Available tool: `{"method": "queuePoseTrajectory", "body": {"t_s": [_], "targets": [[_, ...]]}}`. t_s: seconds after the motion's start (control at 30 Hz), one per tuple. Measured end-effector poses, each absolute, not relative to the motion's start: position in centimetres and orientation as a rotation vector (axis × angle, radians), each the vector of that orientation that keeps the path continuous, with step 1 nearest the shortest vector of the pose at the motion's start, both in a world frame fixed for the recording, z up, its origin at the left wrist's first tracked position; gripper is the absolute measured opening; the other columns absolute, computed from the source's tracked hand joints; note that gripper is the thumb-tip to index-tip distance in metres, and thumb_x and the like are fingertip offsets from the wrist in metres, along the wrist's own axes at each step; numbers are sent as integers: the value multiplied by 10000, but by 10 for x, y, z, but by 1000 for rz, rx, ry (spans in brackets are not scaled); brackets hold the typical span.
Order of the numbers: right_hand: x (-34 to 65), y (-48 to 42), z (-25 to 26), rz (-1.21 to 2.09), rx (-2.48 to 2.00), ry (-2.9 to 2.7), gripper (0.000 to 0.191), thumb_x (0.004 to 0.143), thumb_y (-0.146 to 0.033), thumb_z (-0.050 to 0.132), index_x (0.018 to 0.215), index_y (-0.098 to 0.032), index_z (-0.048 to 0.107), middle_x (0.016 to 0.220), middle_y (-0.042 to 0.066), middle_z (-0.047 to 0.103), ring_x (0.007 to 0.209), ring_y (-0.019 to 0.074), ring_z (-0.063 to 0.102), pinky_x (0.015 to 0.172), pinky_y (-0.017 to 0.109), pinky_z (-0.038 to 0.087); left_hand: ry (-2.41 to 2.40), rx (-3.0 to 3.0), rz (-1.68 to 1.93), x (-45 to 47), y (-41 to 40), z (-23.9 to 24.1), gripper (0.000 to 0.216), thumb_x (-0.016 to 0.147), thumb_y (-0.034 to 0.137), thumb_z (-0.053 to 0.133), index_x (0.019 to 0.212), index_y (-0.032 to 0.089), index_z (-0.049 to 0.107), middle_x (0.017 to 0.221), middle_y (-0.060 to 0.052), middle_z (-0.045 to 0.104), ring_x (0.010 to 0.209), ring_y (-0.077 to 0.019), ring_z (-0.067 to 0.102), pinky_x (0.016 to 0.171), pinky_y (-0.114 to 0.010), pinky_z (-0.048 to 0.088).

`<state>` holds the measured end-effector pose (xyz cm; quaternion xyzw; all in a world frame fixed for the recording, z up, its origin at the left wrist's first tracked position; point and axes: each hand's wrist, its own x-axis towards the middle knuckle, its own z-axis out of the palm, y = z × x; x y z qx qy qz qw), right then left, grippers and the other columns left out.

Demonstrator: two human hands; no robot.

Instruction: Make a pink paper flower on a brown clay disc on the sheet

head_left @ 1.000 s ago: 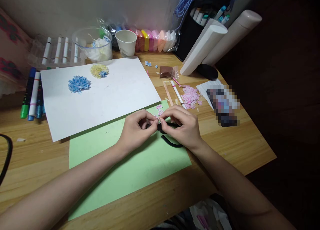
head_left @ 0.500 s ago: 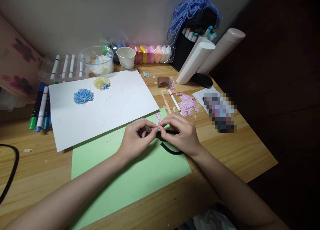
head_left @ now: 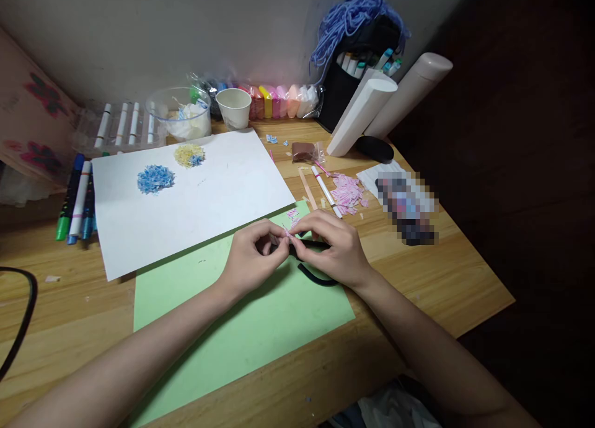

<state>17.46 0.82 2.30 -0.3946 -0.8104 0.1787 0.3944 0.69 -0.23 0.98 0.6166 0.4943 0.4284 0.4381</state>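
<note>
My left hand [head_left: 253, 254] and my right hand [head_left: 337, 249] meet over the green sheet [head_left: 242, 329], thumbs and forefingers pinching a tiny pink-and-white scrap of paper [head_left: 288, 232] between them. Behind the fingertips a few more pink scraps [head_left: 292, 214] lie on the green sheet's far corner. Beneath my right hand is a black curved object [head_left: 316, 276], like a scissors handle, mostly covered. Left of my hands, a white sheet [head_left: 209, 217] carries a blue clump of shredded paper [head_left: 155, 178] and a smaller yellow one [head_left: 188, 155] with a bit of blue.
Beyond my right hand are a pink scrap pile [head_left: 348, 192], a marker [head_left: 326, 192] and a flat wooden stick [head_left: 308, 189]. Along the wall stand a clear bowl [head_left: 179, 115], a paper cup [head_left: 233, 108], bagged coloured clay [head_left: 283, 101] and white bottles [head_left: 365, 115].
My fingertips have shifted slightly left, and more of the pink scrap shows between them. The sheets and piles stay put.
</note>
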Motion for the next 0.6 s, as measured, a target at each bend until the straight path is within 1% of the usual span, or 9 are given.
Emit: {"method": "queuePoseTrajectory", "body": {"t_s": [0.17,0.33,0.5,0.6], "targets": [[175,8,23,496,-1017,-2058,49,805,-157,611,807,-196,640,755,34,648,733,154,603,611,263,484,1217,1532,1036,6,-2,9,61,727,180,615,700,148,659,540,32,521,463,-58,357,421,-184,296],[175,8,22,463,-999,-2053,53,794,-142,616,788,-188,641,743,37,645,716,151,593,586,256,473,1221,1547,1031,6,-3,10,51,724,187,621,705,147,646,545,33,531,465,-59,362,429,-183,305],[175,8,22,409,-991,-2063,77,798,-133,605,773,-202,628,724,27,640,705,157,589,633,284,482,1199,1550,1028,7,-3,11,73,744,231,636,733,159,644,568,29,547,461,-62,362,422,-187,300],[175,8,22,418,-1000,-2088,77,802,-128,596,779,-200,616,734,30,634,714,161,588,661,295,484,1204,1551,1009,7,-2,11,102,760,240,620,706,155,635,554,31,528,459,-62,353,419,-188,280]]}}
